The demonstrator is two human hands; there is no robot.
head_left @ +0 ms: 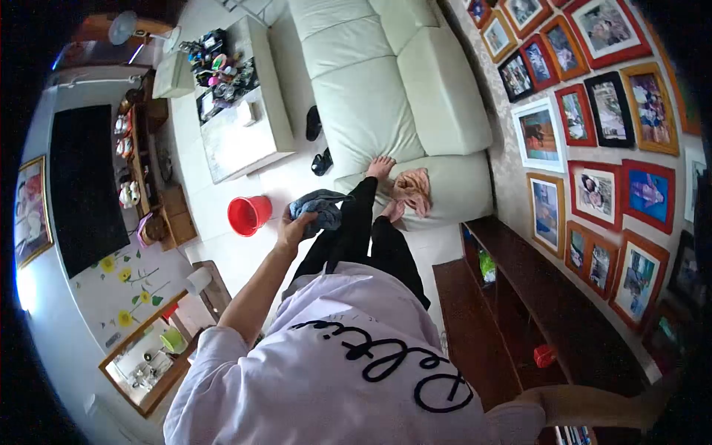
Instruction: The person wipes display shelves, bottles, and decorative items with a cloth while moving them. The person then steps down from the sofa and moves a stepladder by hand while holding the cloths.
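Note:
My left hand (295, 225) is closed around a bunched blue-grey cloth (319, 208), held out over my dark-trousered legs. A red bucket (251, 215) stands on the floor just left of that hand; its inside is too dark to make out. Next to my bare feet (381, 167), a crumpled peach-coloured cloth (413, 191) lies on the near end of the pale sofa (360, 96). On the other side, my right forearm (586, 404) stretches toward the picture's right edge, and the hand itself is lost past the dark border.
Dark shoes (321, 162) lie on the floor beside the sofa. A low table (245, 144) carries a pile of small items. Right of me runs a dark wooden shelf unit (519, 282) beneath a wall of framed photos (593, 189). A television (87, 185) is at left.

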